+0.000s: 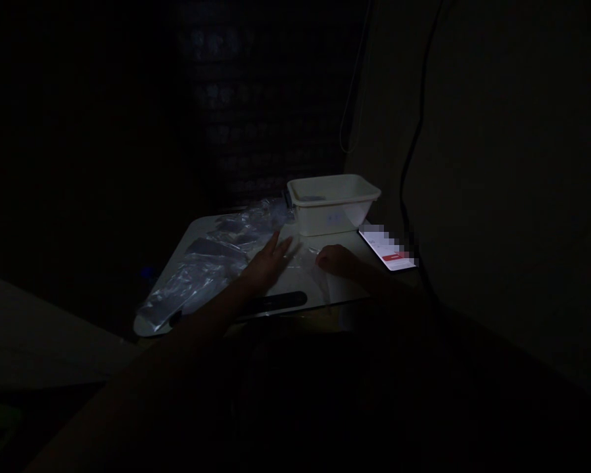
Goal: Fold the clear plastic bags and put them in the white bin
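Head view shows a very dark room, where most corners sink into black. On the right side stands a plain wall (512, 164), dim and brownish. At the back is a dark surface with horizontal bands (221, 98), on which faint bluish patches of light appear. At the lower left, a pale slanting panel (43, 328) can be seen, but I cannot tell what it belongs to. A black cable (422, 112) hangs down along the wall, and nearer to the back hangs a thin cord (343, 131) in a loop.

The small table (199, 226) is whitish, with rounded corners and a dark slot (280, 302) near its front edge. Shiny clear bags (191, 276) lie spread over its left part. A white tub (329, 223) stands upright at the far side, with something greyish inside. To the right of it lies a phone (386, 253) with a bright screen.

The left hand (268, 263) is over the middle of the table, its fingers apart, beside the bags. The right hand (337, 261) has its fingers curled together, clamped on a piece of clear plastic (313, 250) in front of the tub.
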Tool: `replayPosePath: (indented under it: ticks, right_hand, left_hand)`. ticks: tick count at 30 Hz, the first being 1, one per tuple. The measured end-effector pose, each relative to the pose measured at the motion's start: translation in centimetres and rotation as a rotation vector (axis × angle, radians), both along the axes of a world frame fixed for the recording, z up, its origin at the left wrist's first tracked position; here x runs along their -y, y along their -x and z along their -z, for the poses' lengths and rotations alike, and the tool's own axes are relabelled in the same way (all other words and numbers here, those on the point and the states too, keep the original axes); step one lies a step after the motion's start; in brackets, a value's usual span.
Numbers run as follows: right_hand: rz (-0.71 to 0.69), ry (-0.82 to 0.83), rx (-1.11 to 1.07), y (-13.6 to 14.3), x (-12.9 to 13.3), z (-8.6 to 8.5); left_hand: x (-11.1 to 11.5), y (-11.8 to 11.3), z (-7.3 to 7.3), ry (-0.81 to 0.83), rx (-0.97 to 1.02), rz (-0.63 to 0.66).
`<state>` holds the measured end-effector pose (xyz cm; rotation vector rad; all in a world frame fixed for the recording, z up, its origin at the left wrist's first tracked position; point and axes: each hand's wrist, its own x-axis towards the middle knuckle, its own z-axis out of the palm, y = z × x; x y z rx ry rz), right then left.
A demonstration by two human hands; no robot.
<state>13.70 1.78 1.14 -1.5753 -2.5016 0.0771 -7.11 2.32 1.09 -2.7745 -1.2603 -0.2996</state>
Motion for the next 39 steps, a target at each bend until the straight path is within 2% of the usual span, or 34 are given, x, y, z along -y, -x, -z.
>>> replayPosePath:
  ticks: [3,7,10,12,14,15,16,19,23,28,31,36,39]
  right_hand:
    - [-0.024,-0.03,0.005,0.1,-0.1,0.2]
    - [-0.039,-0.009,0.012,0.2,-0.3,0.6]
    - [-0.038,-0.013,0.0,0.2,-0.3,0.7]
    - [-0.023,-0.023,-0.008,0.1,-0.4,0.6]
    - [0.003,-0.042,-0.022,-0.1,-0.3,0.4]
    - [0.01,-0.05,-0.028,-0.1,-0.3,0.4]
    - [0.007,-0.055,-0.032,-0.1,-0.2,0.3]
    - [-0.04,-0.055,-0.015,0.2,0.0,0.1]
    - [-0.063,-0.051,0.057,0.8,0.2,0.1]
    - [-0.037,-0.042,0.093,1.4,0.0,0.0]
    - [0.025,-0.063,0.03,1.3,-0.1,-0.3]
    - [0.177,-0.052,-0.245,0.6,-0.5,-1.2]
    - [0.276,0.04,-0.453,0.4,-0.8,-1.3]
  left_hand:
    - [0.1,-0.3,0.1,0.029,0.076,0.016]
    - [1.1,-1.1,0.1,0.143,0.125,0.144]
    - [1.7,-1.3,-0.2,0.214,0.239,0.208]
    - [1.4,-0.8,-0.5,0.175,0.387,0.159]
    - [0.7,0.3,-0.8,0.104,0.524,0.014]
    - [0.3,0.9,-0.9,0.084,0.522,-0.062]
    - [0.1,1.5,-1.0,0.087,0.471,-0.111]
    - [0.5,2.3,-0.9,0.209,0.142,-0.096]
    - [2.2,1.1,-0.4,0.296,-0.133,-0.151]
    - [2.8,-0.1,0.0,0.29,-0.268,-0.11]
    - [2.5,-0.1,0.3,0.273,-0.31,-0.089]
    - [2.1,0.5,0.4,0.267,-0.334,-0.017]
    - [2.2,0.6,0.0,0.258,-0.313,0.003]
